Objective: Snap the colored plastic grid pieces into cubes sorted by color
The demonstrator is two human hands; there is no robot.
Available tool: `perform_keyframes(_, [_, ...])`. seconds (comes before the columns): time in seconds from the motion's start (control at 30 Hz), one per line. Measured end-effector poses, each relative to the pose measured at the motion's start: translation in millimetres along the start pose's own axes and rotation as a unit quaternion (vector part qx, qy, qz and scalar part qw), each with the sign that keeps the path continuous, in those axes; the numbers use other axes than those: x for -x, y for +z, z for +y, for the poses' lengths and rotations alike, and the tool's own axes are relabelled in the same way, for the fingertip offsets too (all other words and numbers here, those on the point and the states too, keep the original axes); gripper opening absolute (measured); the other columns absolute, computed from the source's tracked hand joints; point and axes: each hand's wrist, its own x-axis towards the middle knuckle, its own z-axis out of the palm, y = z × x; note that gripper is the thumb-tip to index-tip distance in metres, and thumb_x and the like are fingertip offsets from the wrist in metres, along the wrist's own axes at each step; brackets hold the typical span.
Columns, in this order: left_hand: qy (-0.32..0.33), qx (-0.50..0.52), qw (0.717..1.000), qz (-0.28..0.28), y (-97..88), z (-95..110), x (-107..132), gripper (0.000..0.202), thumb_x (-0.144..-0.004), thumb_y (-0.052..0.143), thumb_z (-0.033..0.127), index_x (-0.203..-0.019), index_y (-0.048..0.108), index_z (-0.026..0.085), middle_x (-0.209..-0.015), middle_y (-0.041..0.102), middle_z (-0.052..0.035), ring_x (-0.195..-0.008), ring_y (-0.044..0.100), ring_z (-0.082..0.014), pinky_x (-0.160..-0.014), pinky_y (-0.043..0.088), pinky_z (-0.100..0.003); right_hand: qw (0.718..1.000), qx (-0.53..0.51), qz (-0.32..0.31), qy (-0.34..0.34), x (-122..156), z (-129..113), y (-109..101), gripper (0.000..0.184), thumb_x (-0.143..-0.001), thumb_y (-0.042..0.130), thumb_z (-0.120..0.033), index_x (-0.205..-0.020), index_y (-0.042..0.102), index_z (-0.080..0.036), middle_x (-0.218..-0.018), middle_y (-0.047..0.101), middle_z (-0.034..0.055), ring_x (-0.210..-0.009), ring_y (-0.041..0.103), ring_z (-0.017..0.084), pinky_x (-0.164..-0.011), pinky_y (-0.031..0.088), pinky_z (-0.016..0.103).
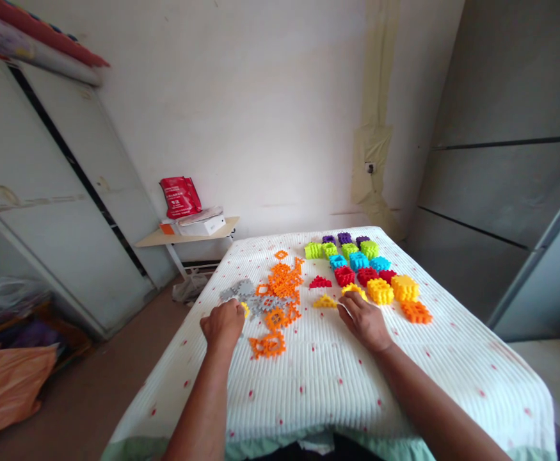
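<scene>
My left hand (pixel 224 323) is closed in a fist at the left of the bed, with the edge of a yellow toothed building piece (pixel 246 310) showing beside its fingers. Just right of it lie loose grey building pieces (pixel 242 288) and a heap of orange building pieces (pixel 283 282). At centre right, the curled fingers of my right hand (pixel 365 320) are on a yellow toothed building piece (pixel 355 290), partly hiding it. A yellow triangular piece (pixel 325 301) lies flat to its left, below a red triangular piece (pixel 320 282).
Stacks sorted by colour stand at the right: yellow stacks (pixel 380 291), an orange stack (pixel 416 312), red (pixel 344 276), blue (pixel 359 260), green (pixel 368 248) and purple (pixel 344 238). A small table (pixel 152 241) with a red bag (pixel 180 197) stands beyond the bed's left edge.
</scene>
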Motion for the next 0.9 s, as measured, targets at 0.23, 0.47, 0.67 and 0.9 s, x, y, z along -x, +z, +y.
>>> perform_keyframes(0.23, [0.021,0.514,0.858,0.011,23.3,44,15,0.03,-0.068,0.057,0.039,-0.079,0.069,0.014,-0.062,0.064,-0.0016,-0.063,0.059,-0.0162,-0.059,0.044,-0.025,1.0,-0.012,-0.002,-0.014,0,-4,0,0.028,-0.093,0.036,-0.029,-0.095,0.062,-0.019,-0.097,0.063,0.0085,-0.083,0.063,0.014,-0.07,0.049,0.023])
perform_keyframes(0.47, [-0.03,0.659,0.751,-0.018,71.0,100,62,0.039,-0.065,0.061,0.039,-0.091,0.065,0.011,-0.067,0.065,-0.0043,-0.064,0.062,-0.016,-0.056,0.047,-0.024,0.995,-0.088,-0.001,-0.047,7,-19,-7,0.026,-0.088,0.046,-0.034,-0.105,0.058,-0.018,-0.104,0.06,0.0101,-0.097,0.06,0.017,-0.081,0.05,0.027])
perform_keyframes(0.67, [0.038,0.634,0.772,-0.011,87.8,105,74,0.036,-0.071,0.057,0.037,-0.098,0.064,0.014,-0.09,0.069,-0.0088,-0.083,0.064,-0.0192,-0.075,0.05,-0.03,0.991,-0.079,-0.095,-0.059,12,-35,-5,0.04,-0.085,0.045,-0.051,-0.1,0.058,-0.016,-0.095,0.062,0.0099,-0.085,0.06,0.019,-0.075,0.05,0.029])
perform_keyframes(0.9, [0.063,0.628,0.775,-0.02,95.8,105,72,0.026,-0.07,0.059,0.035,-0.086,0.061,0.016,-0.076,0.065,-0.0034,-0.07,0.061,-0.0155,-0.066,0.049,-0.026,0.988,-0.039,-0.141,-0.059,11,-38,-2,0.047,-0.084,0.041,-0.058,-0.093,0.059,-0.015,-0.082,0.061,0.0072,-0.075,0.059,0.019,-0.066,0.046,0.029])
